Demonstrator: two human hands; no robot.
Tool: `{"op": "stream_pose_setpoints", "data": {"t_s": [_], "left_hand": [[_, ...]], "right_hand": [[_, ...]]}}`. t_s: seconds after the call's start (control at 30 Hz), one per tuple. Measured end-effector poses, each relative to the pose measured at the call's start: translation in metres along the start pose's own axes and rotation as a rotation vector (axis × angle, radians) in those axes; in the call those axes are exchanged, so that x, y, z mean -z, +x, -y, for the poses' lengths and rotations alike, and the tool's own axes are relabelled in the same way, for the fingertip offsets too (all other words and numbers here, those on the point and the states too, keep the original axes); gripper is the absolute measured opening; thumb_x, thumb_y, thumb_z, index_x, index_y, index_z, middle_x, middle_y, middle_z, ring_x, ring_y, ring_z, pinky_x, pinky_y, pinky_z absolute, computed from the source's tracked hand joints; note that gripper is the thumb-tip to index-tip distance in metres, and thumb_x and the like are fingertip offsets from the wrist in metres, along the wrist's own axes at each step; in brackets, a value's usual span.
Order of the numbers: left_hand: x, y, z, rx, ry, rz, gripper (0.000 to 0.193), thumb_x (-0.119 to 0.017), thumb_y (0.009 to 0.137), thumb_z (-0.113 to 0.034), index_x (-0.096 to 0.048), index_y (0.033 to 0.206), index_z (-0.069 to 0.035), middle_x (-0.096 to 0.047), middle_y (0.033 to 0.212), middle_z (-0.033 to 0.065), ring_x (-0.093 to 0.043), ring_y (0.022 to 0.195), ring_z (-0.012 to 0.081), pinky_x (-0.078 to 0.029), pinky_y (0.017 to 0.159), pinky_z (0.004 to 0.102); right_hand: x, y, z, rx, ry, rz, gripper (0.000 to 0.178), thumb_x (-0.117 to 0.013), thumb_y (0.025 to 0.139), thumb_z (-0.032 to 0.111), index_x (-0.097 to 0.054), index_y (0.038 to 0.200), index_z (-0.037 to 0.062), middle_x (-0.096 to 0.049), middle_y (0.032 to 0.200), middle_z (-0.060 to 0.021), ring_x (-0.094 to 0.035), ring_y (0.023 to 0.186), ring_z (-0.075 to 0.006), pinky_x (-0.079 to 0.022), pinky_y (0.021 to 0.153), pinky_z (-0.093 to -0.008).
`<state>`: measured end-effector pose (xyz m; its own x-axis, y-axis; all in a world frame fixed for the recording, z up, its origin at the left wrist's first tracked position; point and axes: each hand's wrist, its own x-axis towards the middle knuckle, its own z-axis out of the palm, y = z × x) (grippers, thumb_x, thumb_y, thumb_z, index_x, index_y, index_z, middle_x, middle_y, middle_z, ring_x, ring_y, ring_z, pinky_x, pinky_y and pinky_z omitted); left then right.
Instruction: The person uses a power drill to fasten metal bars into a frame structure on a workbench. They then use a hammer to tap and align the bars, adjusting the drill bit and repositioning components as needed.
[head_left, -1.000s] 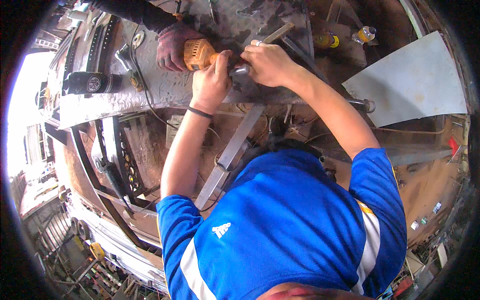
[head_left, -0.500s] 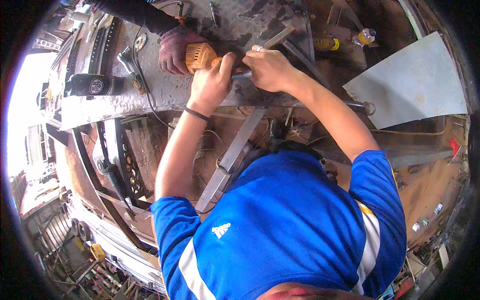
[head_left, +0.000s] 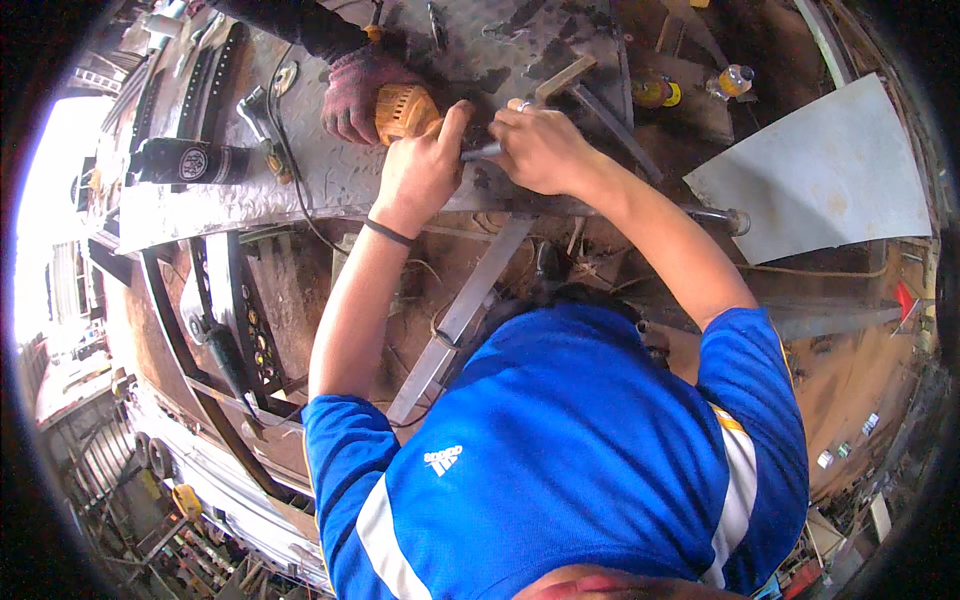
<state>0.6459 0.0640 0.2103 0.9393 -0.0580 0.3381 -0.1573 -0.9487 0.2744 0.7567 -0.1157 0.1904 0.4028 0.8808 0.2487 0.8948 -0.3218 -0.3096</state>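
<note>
My left hand (head_left: 422, 170) is closed in a fist over the steel table (head_left: 330, 185), right beside an orange power tool (head_left: 405, 113). A co-worker's dark-gloved hand (head_left: 358, 98) rests on that tool. Between my fists runs a short grey metal bar (head_left: 482, 152). My right hand (head_left: 540, 147), a ring on one finger, is wrapped around the bar's right end. The left end goes into my left fist. Fingertips of both hands are mostly hidden, and so is the front of the power tool.
On the table's left lie a black cylindrical container (head_left: 185, 163) and a power cord (head_left: 290, 150). A hammer-like wood-and-metal piece (head_left: 600, 110) lies beyond my right hand. Farther right are a bottle (head_left: 732, 81) and a grey sheet (head_left: 820, 180). A metal bar (head_left: 470, 300) slants below the table edge.
My right hand has shifted slightly right and down, so more of the grey bar shows between my fists. The gloved hand and orange tool stay close beside my left hand.
</note>
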Motion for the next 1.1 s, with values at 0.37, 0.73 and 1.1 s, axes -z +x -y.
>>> {"op": "stream_pose_setpoints", "data": {"t_s": [0.37,0.73,1.1], "left_hand": [[0.031,0.041,0.004,-0.102,0.018,0.37,0.08,-0.077,0.073,-0.009,-0.04,0.144,-0.005,-0.069,0.087,0.0248,-0.067,0.085,0.0447,-0.054,0.072,0.0532],[0.024,-0.018,-0.01,0.157,-0.148,-0.045,0.05,-0.075,0.08,-0.01,-0.055,0.126,-0.009,-0.073,0.097,0.0155,-0.071,0.087,0.0387,-0.057,0.073,0.0469],[0.023,-0.057,0.002,0.75,-0.761,-0.304,0.021,-0.072,0.096,-0.019,-0.07,0.095,0.002,-0.072,0.079,0.0065,-0.063,0.068,0.0062,-0.048,0.061,0.0244]], "right_hand": [[0.006,0.0,0.002,-0.017,-0.005,0.035,0.041,-0.056,0.1,0.042,-0.071,0.106,0.0044,-0.068,0.107,-0.0193,-0.065,0.104,-0.0375,-0.055,0.087,-0.0499],[0.017,-0.006,-0.008,0.118,-0.038,-0.079,0.045,-0.074,0.087,0.042,-0.071,0.111,0.0028,-0.068,0.109,-0.0098,-0.064,0.107,-0.031,-0.055,0.09,-0.0432],[0.038,-0.005,-0.021,-0.059,0.123,-0.045,0.04,-0.068,0.091,0.042,-0.073,0.114,0.0099,-0.07,0.114,-0.0134,-0.064,0.114,-0.0328,-0.052,0.098,-0.0445]]}}
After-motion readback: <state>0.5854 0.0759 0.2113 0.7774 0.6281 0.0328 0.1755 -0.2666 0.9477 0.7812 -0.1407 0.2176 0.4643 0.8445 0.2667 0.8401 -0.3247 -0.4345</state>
